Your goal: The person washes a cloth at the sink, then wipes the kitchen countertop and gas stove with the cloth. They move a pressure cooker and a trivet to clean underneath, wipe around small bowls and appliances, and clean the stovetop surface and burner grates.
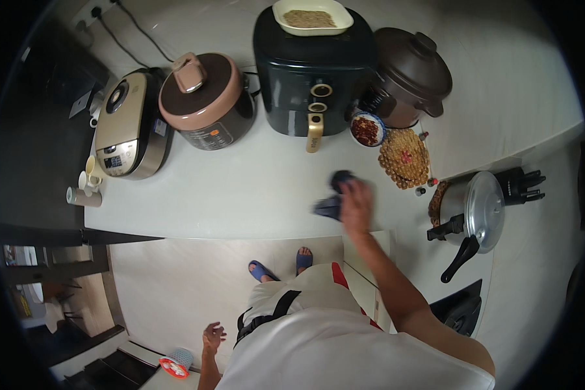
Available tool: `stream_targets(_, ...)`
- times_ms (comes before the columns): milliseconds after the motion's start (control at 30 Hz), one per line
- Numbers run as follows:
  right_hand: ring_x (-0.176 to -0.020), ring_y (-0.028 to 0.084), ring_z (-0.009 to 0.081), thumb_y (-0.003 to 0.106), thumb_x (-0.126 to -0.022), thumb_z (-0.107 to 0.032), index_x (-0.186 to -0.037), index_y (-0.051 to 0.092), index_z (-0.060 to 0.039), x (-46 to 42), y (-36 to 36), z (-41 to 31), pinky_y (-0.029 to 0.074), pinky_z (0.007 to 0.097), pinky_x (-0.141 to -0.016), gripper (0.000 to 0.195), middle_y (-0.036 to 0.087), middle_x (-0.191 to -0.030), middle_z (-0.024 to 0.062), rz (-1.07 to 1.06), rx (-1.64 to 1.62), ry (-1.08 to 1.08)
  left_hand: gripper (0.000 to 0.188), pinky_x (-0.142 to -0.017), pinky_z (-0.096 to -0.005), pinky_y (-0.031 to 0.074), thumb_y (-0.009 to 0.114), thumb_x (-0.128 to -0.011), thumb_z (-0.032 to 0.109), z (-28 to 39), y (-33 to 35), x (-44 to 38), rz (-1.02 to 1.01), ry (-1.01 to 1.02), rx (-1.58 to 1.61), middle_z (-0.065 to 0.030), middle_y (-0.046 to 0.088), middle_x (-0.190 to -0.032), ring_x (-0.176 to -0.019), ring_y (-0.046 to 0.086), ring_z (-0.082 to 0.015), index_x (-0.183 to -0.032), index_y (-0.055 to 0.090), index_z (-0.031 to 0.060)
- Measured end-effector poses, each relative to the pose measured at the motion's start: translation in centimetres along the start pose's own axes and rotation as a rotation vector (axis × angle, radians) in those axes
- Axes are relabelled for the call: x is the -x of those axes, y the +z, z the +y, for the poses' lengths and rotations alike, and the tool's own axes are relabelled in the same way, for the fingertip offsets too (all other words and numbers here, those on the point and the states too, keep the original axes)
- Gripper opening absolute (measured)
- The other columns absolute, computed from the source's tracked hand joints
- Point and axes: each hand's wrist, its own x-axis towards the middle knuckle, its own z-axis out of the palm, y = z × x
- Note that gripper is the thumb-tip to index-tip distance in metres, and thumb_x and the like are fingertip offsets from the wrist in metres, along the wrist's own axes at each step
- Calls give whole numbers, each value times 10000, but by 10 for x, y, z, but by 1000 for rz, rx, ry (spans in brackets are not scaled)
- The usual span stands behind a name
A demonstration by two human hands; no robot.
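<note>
My right hand [357, 202] presses a dark blue cloth [329, 207] on the white countertop [224, 195]; hand and cloth are blurred, and part of the cloth lies beneath the fingers. Away from the counter, my left hand [214, 336] hangs at my side with its fingers apart and nothing in it. Beyond the cloth stands a dark air fryer [292, 97] with a gold handle, topped by a cream tray [341, 24] of small brown grains. A bowl of dried red pieces [367, 129] and a beaded woven mat [404, 158] lie to the right of the fryer.
A rice cooker [122, 112] and an electric pressure cooker [207, 97] stand at the left, near mugs [88, 181] and a tumbler [84, 197]. A brown lidded pot [409, 73] is at the back right. Farther right are a metal pressure cooker [482, 209] and a black knife block [512, 185].
</note>
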Motion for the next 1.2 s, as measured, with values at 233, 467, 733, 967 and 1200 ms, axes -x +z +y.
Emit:
stream_targets(233, -1172, 476, 358, 550, -905, -88, -1228, 558, 10, 27, -42, 29, 396, 430, -992, 337, 521, -1255, 206, 81, 293, 377, 377, -600, -331, 570, 599, -869, 128, 25, -23, -40, -45, 52, 4, -125, 653, -927, -759, 673, -203, -1220, 545, 2)
stream_targets(467, -1133, 497, 395, 583, -835, -24, -1188, 576, 63, -68, 75, -101, 411, 438, -980, 364, 520, -1229, 260, 33, 164, 210, 380, -591, -330, 570, 605, -859, 120, 16, -96, -64, -30, 63, 30, -126, 651, -928, -756, 673, -210, -1212, 545, -9)
stream_targets(733, -983, 484, 395, 539, -778, 44, -1148, 575, 114, -147, 163, -180, 398, 444, -897, 377, 504, -986, 246, 57, 217, 213, 344, -574, -330, 571, 592, -864, 95, -18, -194, -80, 59, 79, 73, -120, 644, -897, -741, 677, -217, -1196, 557, 17)
stream_targets(967, -1027, 503, 400, 543, -838, -26, -1166, 599, 42, -153, 172, -186, 422, 425, -920, 339, 531, -1103, 256, -95, 104, 123, 352, -549, -318, 553, 623, -855, 136, -41, -249, -98, -110, -45, -240, -109, 664, -864, -687, 658, -176, -1186, 572, 28)
stream_targets(1200, -1194, 488, 367, 584, -802, 53, -1207, 608, -75, -46, 63, -191, 410, 431, -1018, 425, 569, -1221, 151, -246, -66, -146, 352, -571, -312, 552, 591, -869, 127, 8, -263, -152, -42, 178, -63, -96, 633, -871, -724, 655, -173, -1205, 566, 23)
